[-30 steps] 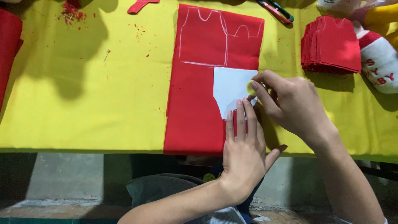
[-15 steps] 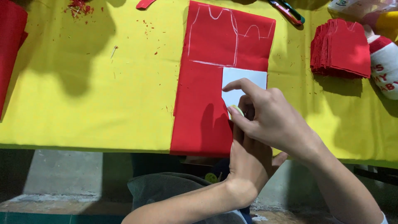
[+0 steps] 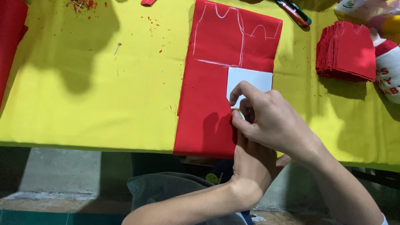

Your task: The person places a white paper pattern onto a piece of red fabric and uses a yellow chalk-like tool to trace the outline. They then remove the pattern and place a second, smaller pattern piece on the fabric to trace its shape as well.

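On the yellow cloth-covered table (image 3: pixel 104 96), a long rectangle of red felt fabric (image 3: pixel 208 104) lies lengthwise toward the person, its far half marked with white chalk outlines (image 3: pixel 239 39). A white paper template (image 3: pixel 250 79) sits on the fabric's right side, just below those outlines. The right hand (image 3: pixel 275 125) crosses over the left hand (image 3: pixel 250 162) and covers the template's lower part; its fingers are curled and pinched around a small pale piece of chalk (image 3: pixel 238 112) at the template's left edge. The left hand lies beneath it, mostly hidden, so whether it presses flat or grips cannot be told. To the right stands a stack of cut red felt pieces (image 3: pixel 346 52), with a red-and-white stuffed item (image 3: pixel 387 75) beside it. Scissors with coloured handles (image 3: pixel 293 11) lie at the far edge. Compared with half a second ago, the right hand has slid lower along the template's left edge, uncovering more white paper.
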